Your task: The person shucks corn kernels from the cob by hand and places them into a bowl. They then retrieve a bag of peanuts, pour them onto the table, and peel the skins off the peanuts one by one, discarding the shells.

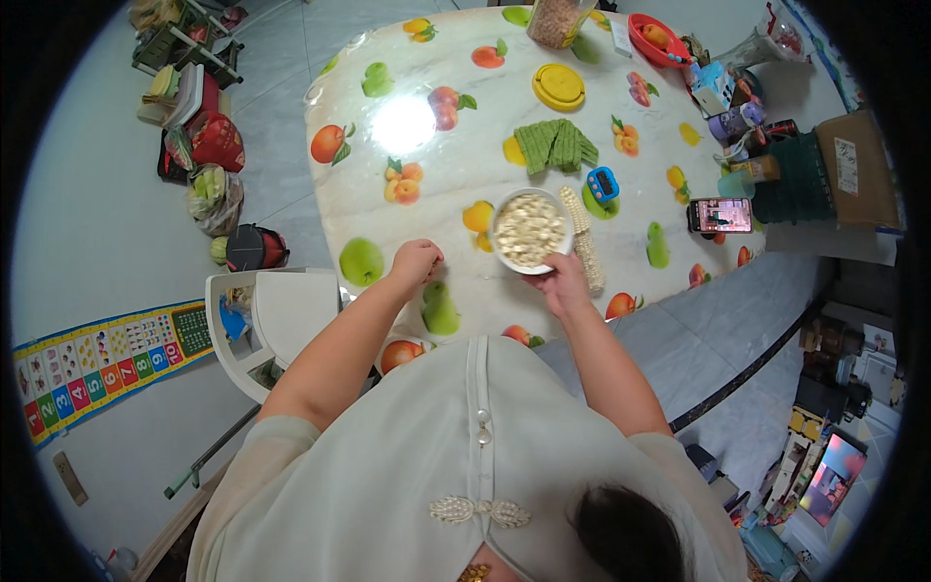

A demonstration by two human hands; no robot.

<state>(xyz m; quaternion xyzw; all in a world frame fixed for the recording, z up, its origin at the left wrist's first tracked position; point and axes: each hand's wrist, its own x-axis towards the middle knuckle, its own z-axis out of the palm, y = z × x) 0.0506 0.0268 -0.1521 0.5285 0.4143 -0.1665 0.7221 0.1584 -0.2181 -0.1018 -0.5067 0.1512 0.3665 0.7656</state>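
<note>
A white bowl (pixel 497 251) full of pale corn kernels (pixel 531 229) is in front of me at the table's near side. My right hand (pixel 564 284) grips the bowl's near right rim. Close by on the right lie two pale corn cobs (pixel 589 262), end to end. To the left of the bowl, my left hand (pixel 417 262) is over the tablecloth with its fingers curled in; nothing shows in it. Beyond the bowl are a crumpled green cloth (pixel 554 145) and a blue digital timer (pixel 603 185).
The table has a fruit-print cover (pixel 436 218). A yellow lid (pixel 558 86), a jar (pixel 556 25) and a red bowl (pixel 647 44) are farther back. A phone (pixel 720 216) stands at the right, near a cardboard box (pixel 854 171). A white chair (pixel 291 305) is at the left.
</note>
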